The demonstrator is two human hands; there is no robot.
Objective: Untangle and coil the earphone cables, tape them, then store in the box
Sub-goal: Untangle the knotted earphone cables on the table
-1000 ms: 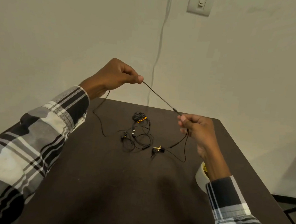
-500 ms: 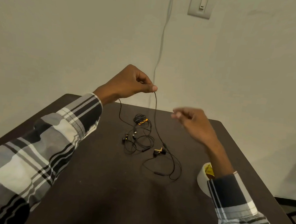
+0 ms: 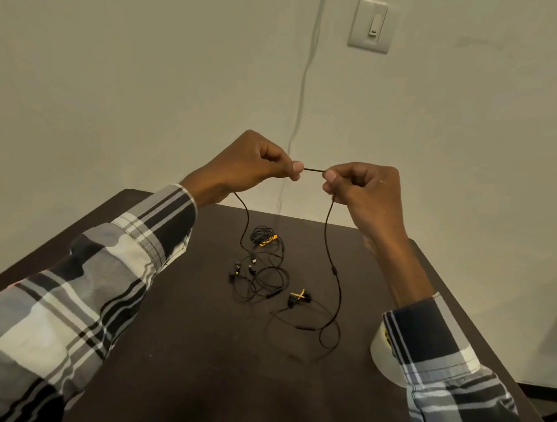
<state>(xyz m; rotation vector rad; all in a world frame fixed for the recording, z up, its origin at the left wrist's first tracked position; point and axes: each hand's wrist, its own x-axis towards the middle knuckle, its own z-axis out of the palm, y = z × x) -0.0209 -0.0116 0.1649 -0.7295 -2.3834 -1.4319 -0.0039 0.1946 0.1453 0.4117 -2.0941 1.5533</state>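
Above the dark table [image 3: 188, 355], left hand [image 3: 250, 167] and right hand [image 3: 361, 188] pinch a limp, light earphone cable [image 3: 330, 256], best gripped near its plug end.

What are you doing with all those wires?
A person is sorting out earphones. The left hand and right hand each pinch one black earphone cable, holding a short stretch tight above the table. Its ends hang down to the table. A tangled pile of earphones lies there, and a tape roll sits by the right sleeve.
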